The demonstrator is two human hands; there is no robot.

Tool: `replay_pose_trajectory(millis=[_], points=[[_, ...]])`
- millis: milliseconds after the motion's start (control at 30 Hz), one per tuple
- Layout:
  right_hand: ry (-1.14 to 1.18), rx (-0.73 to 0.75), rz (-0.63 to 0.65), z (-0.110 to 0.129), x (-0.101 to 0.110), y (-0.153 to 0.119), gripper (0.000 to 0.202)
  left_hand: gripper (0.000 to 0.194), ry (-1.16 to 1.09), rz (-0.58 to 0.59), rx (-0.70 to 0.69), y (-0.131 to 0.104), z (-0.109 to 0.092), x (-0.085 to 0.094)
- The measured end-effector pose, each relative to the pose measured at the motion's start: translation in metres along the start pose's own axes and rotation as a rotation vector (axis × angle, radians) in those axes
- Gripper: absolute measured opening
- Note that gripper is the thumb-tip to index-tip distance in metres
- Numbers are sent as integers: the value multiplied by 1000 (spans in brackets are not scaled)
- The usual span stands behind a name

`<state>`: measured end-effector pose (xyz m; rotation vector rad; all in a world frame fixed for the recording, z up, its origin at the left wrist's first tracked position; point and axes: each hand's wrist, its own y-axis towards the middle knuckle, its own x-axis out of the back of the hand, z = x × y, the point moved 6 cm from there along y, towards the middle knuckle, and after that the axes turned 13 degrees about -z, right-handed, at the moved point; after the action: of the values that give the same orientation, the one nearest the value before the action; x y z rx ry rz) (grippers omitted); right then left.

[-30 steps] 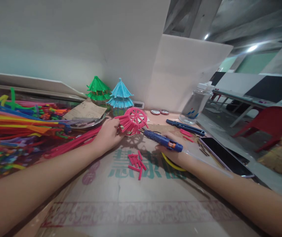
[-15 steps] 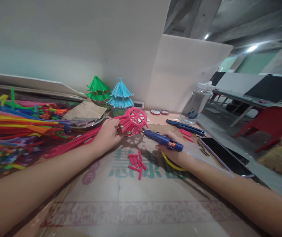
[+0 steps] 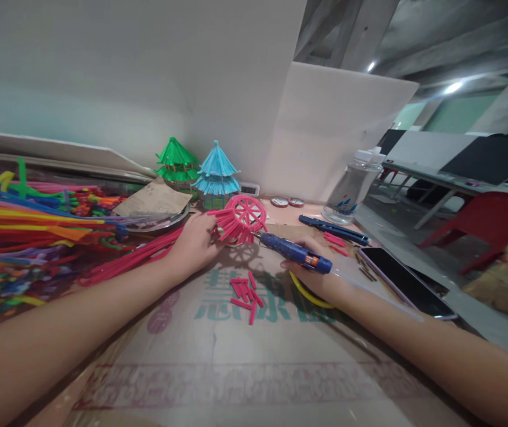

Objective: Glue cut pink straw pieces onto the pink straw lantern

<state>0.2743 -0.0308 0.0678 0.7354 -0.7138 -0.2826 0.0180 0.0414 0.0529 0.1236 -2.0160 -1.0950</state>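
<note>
My left hand [image 3: 198, 242] is closed on the left side of a pink wheel-shaped piece [image 3: 248, 212] with pink strips fanning from its rim. My right hand [image 3: 313, 270] grips a blue glue gun [image 3: 296, 252], its metal tip touching or very near the lower edge of the pink piece. A clear glue stick trails back from the gun over my right wrist. Several short pink strips [image 3: 245, 292] lie on the cardboard [image 3: 182, 344] below the pink piece. Long pink stems [image 3: 133, 260] lie beside my left forearm.
Green [image 3: 176, 160] and blue [image 3: 216, 169] tiered models stand at the back. Colourful stems [image 3: 26, 237] fill the left side. On the right are a water bottle [image 3: 352, 187], a dark blue cutter [image 3: 334, 229] and a phone [image 3: 407, 281]. A red chair [image 3: 485, 225] stands beyond.
The pink piece and the glue gun have shifted very slightly to the right and down. Both hands keep their hold.
</note>
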Motion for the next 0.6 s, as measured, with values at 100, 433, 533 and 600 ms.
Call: replay_pose_trajectory(millis=[100,433,533,600], points=[[3,2,-4,0,1,0,20,30,-4,1,-10,0,1,-1],[31,-38,-29,-1,1,1,18,30,37,-3,-31,-1,1,-1],[33,-60,-26,0,2,1,19,28,56,-8,-32,-1,0,0],[35,-63,-19,1,2,1,20,26,59,-12,-33,-1,-1,1]])
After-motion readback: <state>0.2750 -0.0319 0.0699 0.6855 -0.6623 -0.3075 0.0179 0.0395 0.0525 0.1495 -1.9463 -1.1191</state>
